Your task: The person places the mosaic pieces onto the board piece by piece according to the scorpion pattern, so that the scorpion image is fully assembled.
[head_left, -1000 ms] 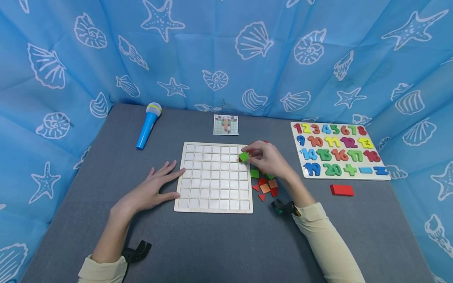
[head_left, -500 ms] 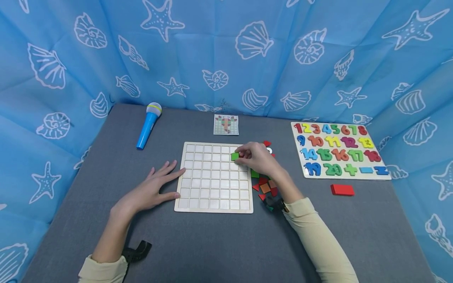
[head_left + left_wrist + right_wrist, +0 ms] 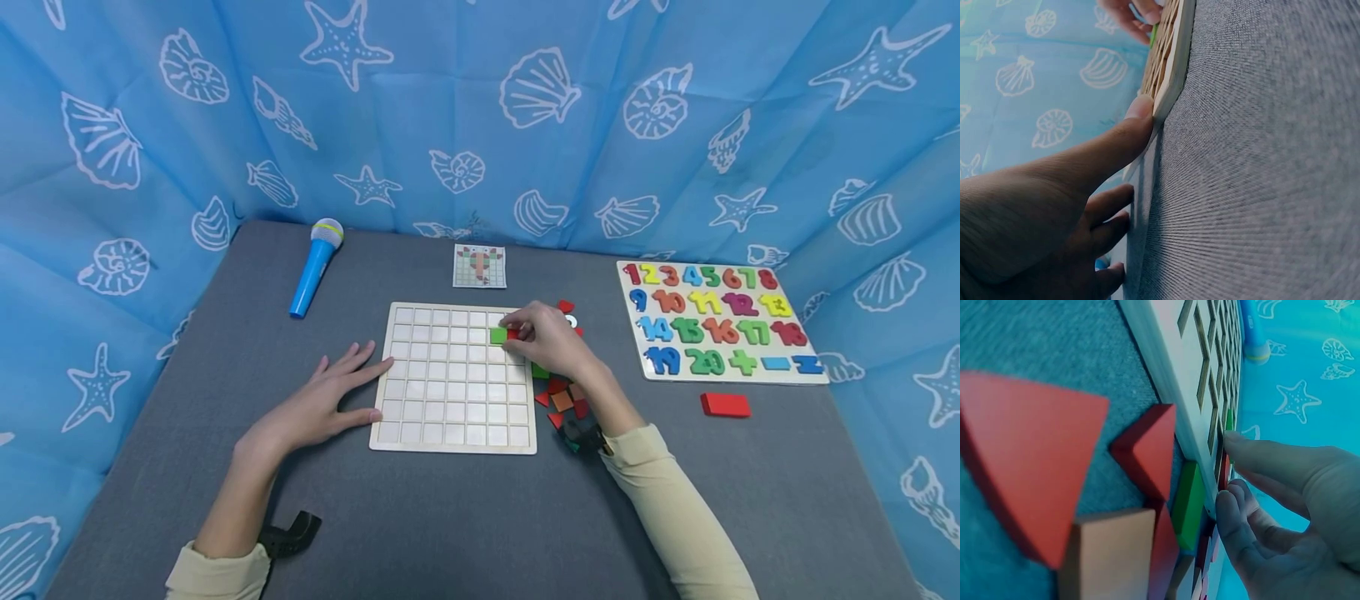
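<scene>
On the white grid board [image 3: 442, 379], a small green square tile [image 3: 498, 336] lies at the upper right part. My right hand [image 3: 553, 340] pinches it by its right edge between thumb and fingertips. A red piece [image 3: 513, 334] shows just right of the tile, partly hidden by the fingers. In the right wrist view, the thumb [image 3: 1238, 444] covers part of the green tile. My left hand [image 3: 311, 404] lies flat with fingers spread beside the board. Its thumb [image 3: 1140, 107] touches the board's left edge.
Loose red, orange and green pieces [image 3: 561, 400] lie right of the board. A small pattern card [image 3: 479, 266] sits behind it, and a toy microphone [image 3: 313, 271] back left. At the right are a number puzzle [image 3: 720, 321] and a red block [image 3: 725, 404].
My right hand has carried the green square tile leftward from the board's right edge, then lowered it onto the grid. The fingertips have since shifted slightly right. The left hand stays put.
</scene>
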The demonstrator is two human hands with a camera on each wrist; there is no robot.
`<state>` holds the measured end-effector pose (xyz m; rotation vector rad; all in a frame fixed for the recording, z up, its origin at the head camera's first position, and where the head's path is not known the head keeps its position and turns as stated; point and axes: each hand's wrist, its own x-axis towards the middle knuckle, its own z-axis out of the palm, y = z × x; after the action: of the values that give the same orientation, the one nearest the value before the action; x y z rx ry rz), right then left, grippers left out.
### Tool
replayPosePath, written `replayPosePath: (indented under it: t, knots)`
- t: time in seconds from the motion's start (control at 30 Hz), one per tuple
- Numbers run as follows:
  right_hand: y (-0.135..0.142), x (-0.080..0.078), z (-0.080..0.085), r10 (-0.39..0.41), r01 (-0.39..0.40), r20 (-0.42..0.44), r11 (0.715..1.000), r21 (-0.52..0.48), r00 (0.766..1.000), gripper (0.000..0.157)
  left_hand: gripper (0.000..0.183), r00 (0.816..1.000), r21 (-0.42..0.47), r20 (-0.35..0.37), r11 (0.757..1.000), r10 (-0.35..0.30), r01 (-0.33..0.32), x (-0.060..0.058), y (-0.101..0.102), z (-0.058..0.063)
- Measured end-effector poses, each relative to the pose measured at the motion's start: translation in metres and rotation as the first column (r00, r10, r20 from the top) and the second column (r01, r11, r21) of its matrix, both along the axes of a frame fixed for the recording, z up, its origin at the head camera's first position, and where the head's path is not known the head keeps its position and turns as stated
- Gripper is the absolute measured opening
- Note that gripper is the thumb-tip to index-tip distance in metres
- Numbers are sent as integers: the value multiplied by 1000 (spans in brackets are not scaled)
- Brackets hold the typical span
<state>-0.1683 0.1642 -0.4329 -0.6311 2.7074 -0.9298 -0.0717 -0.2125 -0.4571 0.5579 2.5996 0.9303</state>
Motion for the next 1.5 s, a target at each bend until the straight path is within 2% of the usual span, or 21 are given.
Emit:
replayPosePath:
  t: [0.03, 0.23, 0.5, 0.73, 0.9, 1.1, 1.3, 1.5]
  knots:
    - [1, 0, 0, -8, 8, 1, 1000, -4, 1000, 30, 81, 1000, -12, 4, 1000, 0, 0, 1, 1, 3]
    - [3, 2, 2, -32, 33, 27, 999, -42, 999, 27, 81, 1000, -10, 2, 1000, 8, -8, 2, 2, 4]
    - [1, 3, 4, -20, 23, 49, 998, -59, 999, 29, 80, 999, 17, -43, 1000, -2, 3, 0, -2, -6]
    - [-3, 3, 3, -13, 14, 26, 999, -52, 1000, 27, 81, 1000, -39, 12, 999, 7, -6, 1, 2, 2]
    - [0, 1, 4, -10, 11, 29, 999, -52, 1000, 28, 81, 1000, -25, 7, 1000, 3, -3, 1, 2, 3]
    - [15, -9, 2, -105, 105, 8, 992, -73, 994, 28, 81, 1000, -8, 16, 1000, 9, -9, 1, 0, -1]
    - [28, -22, -2, -212, 211, -16, 976, -52, 977, 26, 81, 1000, -11, 12, 1000, 3, -3, 1, 1, 2]
    - [36, -31, -6, -239, 239, 8, 971, -27, 971, 30, 81, 999, -33, 34, 999, -6, 7, 0, 2, 4]
